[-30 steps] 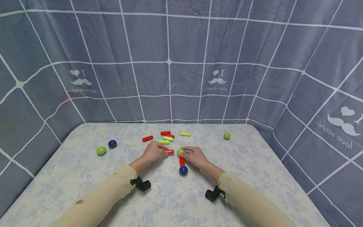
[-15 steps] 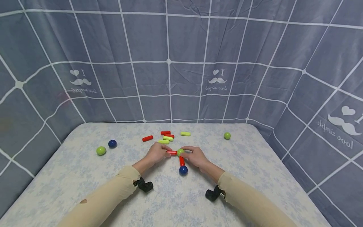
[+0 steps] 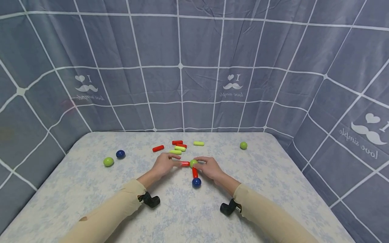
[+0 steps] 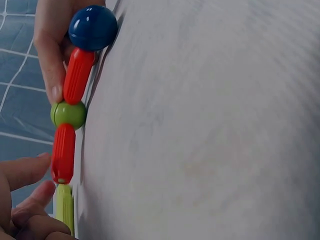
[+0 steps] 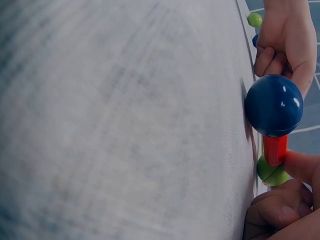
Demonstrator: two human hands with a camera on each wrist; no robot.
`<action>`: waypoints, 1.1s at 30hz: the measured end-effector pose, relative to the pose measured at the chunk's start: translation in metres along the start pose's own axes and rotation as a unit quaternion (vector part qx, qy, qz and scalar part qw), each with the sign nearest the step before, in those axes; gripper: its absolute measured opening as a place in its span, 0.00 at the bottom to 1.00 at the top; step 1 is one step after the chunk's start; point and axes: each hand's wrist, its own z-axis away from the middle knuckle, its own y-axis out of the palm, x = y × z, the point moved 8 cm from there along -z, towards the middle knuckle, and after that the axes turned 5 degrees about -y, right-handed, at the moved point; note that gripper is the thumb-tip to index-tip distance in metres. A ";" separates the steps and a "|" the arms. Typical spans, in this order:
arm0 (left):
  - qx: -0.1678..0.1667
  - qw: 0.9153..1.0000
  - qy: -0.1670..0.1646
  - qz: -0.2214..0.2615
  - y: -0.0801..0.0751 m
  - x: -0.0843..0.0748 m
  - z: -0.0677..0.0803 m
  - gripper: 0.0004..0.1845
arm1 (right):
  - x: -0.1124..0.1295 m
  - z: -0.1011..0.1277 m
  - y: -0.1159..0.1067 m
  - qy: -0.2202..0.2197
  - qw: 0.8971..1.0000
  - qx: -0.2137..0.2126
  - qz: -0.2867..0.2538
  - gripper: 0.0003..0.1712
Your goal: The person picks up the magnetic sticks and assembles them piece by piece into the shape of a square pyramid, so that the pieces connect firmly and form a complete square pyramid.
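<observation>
- Just below the middle of the head view, a green ball (image 3: 193, 162) sits on the worktop (image 3: 182, 216). One red stick goes left from it and one goes down.
- The left red stick (image 3: 185, 164) touches the green ball now. One second ago there was a gap between them. Half a second ago they had just met, and since then the left hand (image 3: 164, 165) has slid back a bit to the left.
- The left hand's fingers are loose, with a small gap between them, beside the stick's outer end. They do not seem to pinch it, but I cannot tell if a tip brushes it.
- The right hand (image 3: 210, 167) pinches the green ball from the right side and has not moved.
- The lower red stick (image 3: 195, 172) touches the green ball at its top and a blue ball (image 3: 196, 183) at its bottom.
- My guess is that the new stick is on: it stays by the ball with the left hand loose. That would make a corner shape with the green ball at the bend.
- Above the left hand is a bunch of spare red sticks (image 3: 158, 148) and yellow-green sticks (image 3: 175, 152).
- On the worktop's left side are a spare green ball (image 3: 108, 161) and a spare blue ball (image 3: 120, 154). One more ball, a far green one (image 3: 243, 145), is at the upper right of the worktop.
</observation>
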 end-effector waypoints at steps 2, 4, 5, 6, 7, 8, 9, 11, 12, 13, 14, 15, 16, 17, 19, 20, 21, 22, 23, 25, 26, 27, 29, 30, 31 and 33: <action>-0.010 1.000 -0.006 0.009 -0.007 0.004 0.000 0.15 | -0.001 0.000 0.000 0.002 1.000 0.000 -0.002 0.19; -0.020 1.000 -0.007 0.008 -0.015 0.007 0.000 0.15 | -0.001 0.000 0.000 0.004 1.000 0.001 -0.003 0.18; -0.024 1.000 -0.008 0.006 -0.019 0.009 0.001 0.15 | -0.001 0.000 0.001 0.004 1.000 0.002 -0.003 0.18; -0.030 1.000 -0.009 0.002 -0.023 0.012 0.001 0.16 | -0.002 0.000 0.001 0.005 1.000 0.003 -0.004 0.19; -0.035 0.999 -0.012 0.000 -0.027 0.014 0.001 0.16 | -0.002 0.000 0.001 0.005 1.000 0.002 -0.003 0.19; -0.039 0.999 -0.013 -0.001 -0.030 0.016 0.002 0.17 | -0.002 0.000 0.001 0.005 1.000 0.002 -0.001 0.19; -0.041 0.999 -0.011 -0.001 -0.034 0.018 0.003 0.17 | -0.002 0.000 0.001 0.005 1.000 0.001 0.001 0.19; -0.048 0.999 -0.013 0.003 -0.043 0.022 0.005 0.18 | -0.002 -0.001 0.000 0.004 1.000 -0.001 0.003 0.19; -0.050 0.999 -0.014 0.007 -0.047 0.024 0.007 0.19 | -0.002 -0.001 0.001 0.004 1.000 -0.001 0.004 0.19; -0.053 0.998 -0.016 0.009 -0.051 0.026 0.008 0.19 | -0.002 -0.001 0.000 0.004 1.000 -0.003 0.006 0.19; -0.055 0.998 -0.017 0.012 -0.055 0.028 0.010 0.19 | -0.002 -0.001 0.000 0.003 1.000 -0.003 0.006 0.19; -0.059 0.998 -0.021 0.014 -0.059 0.030 0.011 0.20 | -0.002 -0.001 0.001 0.004 1.000 -0.002 0.004 0.19; -0.063 0.997 -0.028 0.016 -0.064 0.033 0.013 0.20 | -0.003 -0.001 0.001 0.004 1.000 -0.002 0.003 0.19; -0.068 0.997 -0.032 0.016 -0.068 0.036 0.014 0.20 | -0.003 -0.001 0.001 0.004 1.000 -0.003 0.003 0.19; -0.077 0.996 -0.035 0.014 -0.076 0.041 0.016 0.20 | -0.003 -0.001 0.001 0.004 1.000 -0.004 0.004 0.19; -0.080 0.996 -0.036 0.013 -0.080 0.044 0.017 0.21 | -0.004 -0.001 0.000 0.004 1.000 -0.005 0.005 0.18; -0.085 0.996 -0.037 0.013 -0.085 0.046 0.018 0.21 | -0.004 -0.001 0.000 0.004 1.000 -0.005 0.005 0.18; -0.090 0.995 -0.035 0.013 -0.089 0.048 0.019 0.21 | -0.004 0.000 0.000 0.004 1.000 -0.005 0.006 0.18; -0.094 0.995 -0.034 0.013 -0.093 0.050 0.021 0.21 | -0.004 0.000 0.000 0.003 1.000 -0.005 0.007 0.18; -0.101 0.994 -0.031 0.017 -0.101 0.054 0.024 0.22 | -0.004 0.000 0.001 0.002 1.000 -0.004 0.007 0.18; -0.105 0.994 -0.032 0.018 -0.105 0.056 0.025 0.22 | -0.004 -0.001 0.001 0.001 1.000 -0.003 0.007 0.18; -0.109 0.993 -0.034 0.021 -0.109 0.059 0.027 0.23 | -0.004 -0.001 0.001 0.001 1.000 -0.002 0.007 0.18; -0.117 0.992 -0.037 0.023 -0.119 0.063 0.030 0.24 | -0.004 -0.001 0.001 0.000 1.000 -0.003 0.007 0.18; -0.123 0.991 -0.039 0.023 -0.124 0.066 0.032 0.24 | -0.004 -0.001 0.001 0.000 1.000 -0.003 0.008 0.18; -0.129 0.990 -0.044 0.021 -0.129 0.069 0.033 0.24 | -0.004 -0.001 0.001 0.000 1.000 -0.003 0.008 0.18; -0.138 0.989 -0.049 0.025 -0.138 0.073 0.038 0.25 | -0.004 -0.001 0.001 0.000 1.000 -0.003 0.008 0.18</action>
